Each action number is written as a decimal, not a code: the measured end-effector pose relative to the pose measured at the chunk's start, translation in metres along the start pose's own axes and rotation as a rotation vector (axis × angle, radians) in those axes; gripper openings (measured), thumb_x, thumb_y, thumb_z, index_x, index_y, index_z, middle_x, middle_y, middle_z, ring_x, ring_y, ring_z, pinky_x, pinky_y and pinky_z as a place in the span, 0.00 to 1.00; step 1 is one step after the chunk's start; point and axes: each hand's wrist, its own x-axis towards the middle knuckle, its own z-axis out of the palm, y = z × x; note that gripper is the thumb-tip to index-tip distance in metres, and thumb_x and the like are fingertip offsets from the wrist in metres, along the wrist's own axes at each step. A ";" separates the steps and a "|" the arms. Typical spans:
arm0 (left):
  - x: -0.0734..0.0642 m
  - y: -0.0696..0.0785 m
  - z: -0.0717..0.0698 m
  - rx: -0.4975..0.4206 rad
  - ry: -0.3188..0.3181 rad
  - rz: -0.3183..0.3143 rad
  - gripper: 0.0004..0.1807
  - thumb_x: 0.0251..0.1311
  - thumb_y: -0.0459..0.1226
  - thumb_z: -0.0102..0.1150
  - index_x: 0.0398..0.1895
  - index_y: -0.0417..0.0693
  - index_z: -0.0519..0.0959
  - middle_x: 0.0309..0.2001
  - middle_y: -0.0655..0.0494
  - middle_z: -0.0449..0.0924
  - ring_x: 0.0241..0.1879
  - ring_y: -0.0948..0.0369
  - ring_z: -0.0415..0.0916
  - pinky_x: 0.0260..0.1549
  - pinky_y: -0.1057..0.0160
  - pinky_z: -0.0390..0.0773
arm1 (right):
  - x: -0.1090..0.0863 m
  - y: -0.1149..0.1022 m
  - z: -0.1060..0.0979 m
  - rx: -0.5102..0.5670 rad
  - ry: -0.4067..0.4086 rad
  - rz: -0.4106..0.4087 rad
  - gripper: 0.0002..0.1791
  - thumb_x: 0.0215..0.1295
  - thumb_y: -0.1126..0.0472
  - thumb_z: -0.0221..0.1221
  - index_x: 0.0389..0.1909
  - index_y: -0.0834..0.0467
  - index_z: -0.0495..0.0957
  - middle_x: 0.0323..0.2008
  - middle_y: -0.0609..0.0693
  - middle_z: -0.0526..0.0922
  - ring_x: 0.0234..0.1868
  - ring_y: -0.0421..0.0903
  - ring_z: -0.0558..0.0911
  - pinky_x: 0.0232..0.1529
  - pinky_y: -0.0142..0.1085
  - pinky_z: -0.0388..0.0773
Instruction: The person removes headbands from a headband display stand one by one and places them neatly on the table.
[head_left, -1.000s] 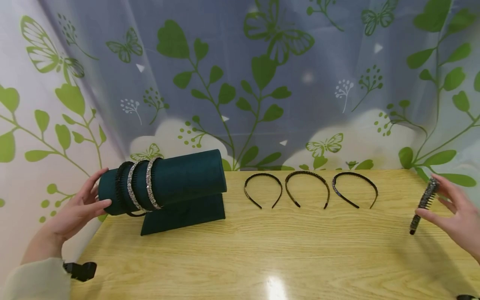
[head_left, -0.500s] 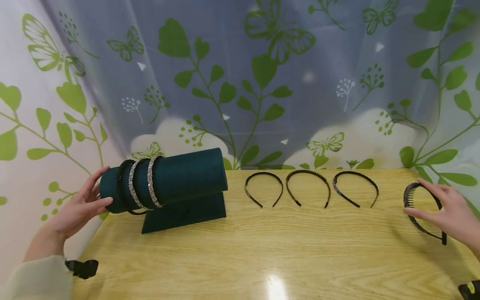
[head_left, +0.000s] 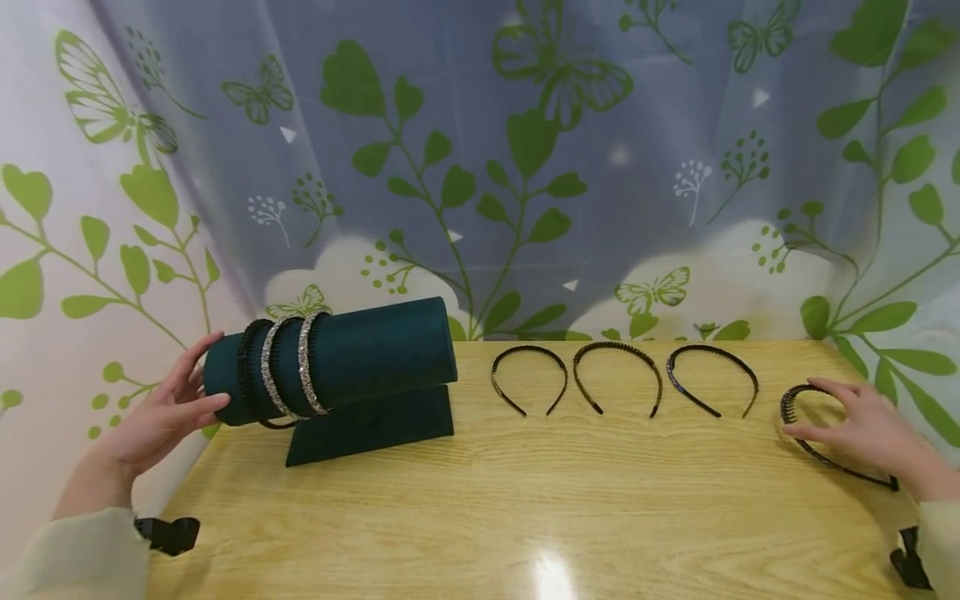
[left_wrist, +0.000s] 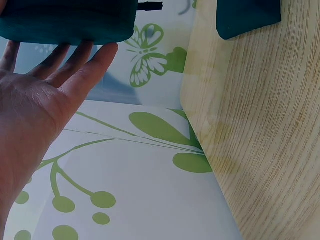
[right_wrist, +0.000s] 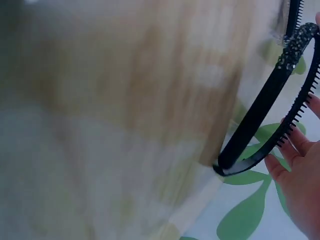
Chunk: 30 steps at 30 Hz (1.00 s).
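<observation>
A dark green velvet headband stand (head_left: 386, 342), a horizontal roll on a slanted base, stands at the table's left. Several black and silver glittery headbands (head_left: 307, 358) circle the roll's left half. My left hand (head_left: 161, 412) grips the roll's left end, thumb in front; in the left wrist view its fingertips press against the end's edge. At the table's right, my right hand (head_left: 862, 429) pinches a black toothed headband (right_wrist: 255, 115) with a sparkly section. Its lower tip is close to the tabletop.
Three dark headbands lie in a row along the back of the wooden table (head_left: 525, 500): a left one (head_left: 528, 348), a middle one (head_left: 617, 345) and a right one (head_left: 712, 350). A patterned curtain (head_left: 600, 183) hangs directly behind.
My right hand has moved left and lowered the headband toward the table, turning it from edge-on so its curve shows. My left hand stays on the stand.
</observation>
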 end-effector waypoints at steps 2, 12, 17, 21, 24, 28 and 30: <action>0.001 0.000 0.001 -0.004 -0.006 0.004 0.43 0.70 0.20 0.39 0.78 0.66 0.39 0.68 0.61 0.49 0.60 0.70 0.65 0.46 0.64 0.76 | 0.002 0.002 0.002 -0.012 -0.026 0.010 0.57 0.57 0.37 0.64 0.70 0.72 0.49 0.56 0.87 0.50 0.52 0.82 0.55 0.43 0.72 0.59; 0.004 0.001 0.002 -0.010 -0.011 -0.002 0.43 0.70 0.21 0.39 0.78 0.66 0.39 0.68 0.61 0.49 0.60 0.70 0.65 0.46 0.64 0.76 | 0.008 0.009 0.013 -0.047 -0.092 0.004 0.55 0.56 0.35 0.64 0.63 0.77 0.57 0.53 0.89 0.54 0.52 0.82 0.57 0.45 0.72 0.59; 0.003 -0.001 0.002 -0.008 -0.005 -0.012 0.44 0.70 0.21 0.40 0.78 0.67 0.40 0.68 0.60 0.49 0.59 0.70 0.65 0.46 0.64 0.76 | 0.002 0.009 0.009 -0.039 -0.060 -0.007 0.54 0.59 0.37 0.63 0.63 0.81 0.55 0.55 0.89 0.52 0.53 0.83 0.57 0.47 0.72 0.58; 0.002 -0.002 0.001 -0.009 -0.005 -0.005 0.44 0.69 0.20 0.39 0.78 0.67 0.40 0.68 0.61 0.50 0.59 0.70 0.66 0.46 0.64 0.76 | -0.012 0.005 -0.005 0.011 -0.021 -0.031 0.49 0.63 0.43 0.62 0.63 0.81 0.54 0.57 0.86 0.52 0.53 0.81 0.58 0.44 0.70 0.60; 0.001 -0.001 -0.001 -0.004 -0.004 -0.002 0.44 0.69 0.20 0.39 0.78 0.66 0.40 0.68 0.62 0.50 0.58 0.70 0.67 0.45 0.64 0.76 | -0.024 0.006 -0.012 0.024 -0.013 -0.030 0.43 0.63 0.46 0.64 0.62 0.77 0.60 0.54 0.80 0.62 0.46 0.70 0.70 0.38 0.59 0.70; 0.000 0.000 -0.002 0.002 0.002 -0.005 0.44 0.69 0.20 0.39 0.78 0.66 0.40 0.67 0.62 0.50 0.58 0.70 0.67 0.45 0.64 0.76 | -0.038 0.014 -0.014 0.026 -0.003 -0.057 0.31 0.59 0.55 0.68 0.52 0.75 0.71 0.42 0.68 0.77 0.29 0.44 0.73 0.27 0.39 0.70; 0.000 -0.001 -0.002 -0.001 -0.002 -0.003 0.44 0.69 0.20 0.39 0.78 0.67 0.40 0.67 0.62 0.51 0.59 0.70 0.67 0.45 0.64 0.76 | -0.044 0.020 -0.012 0.037 0.026 -0.090 0.23 0.55 0.62 0.70 0.44 0.73 0.76 0.35 0.59 0.81 0.24 0.36 0.70 0.24 0.35 0.68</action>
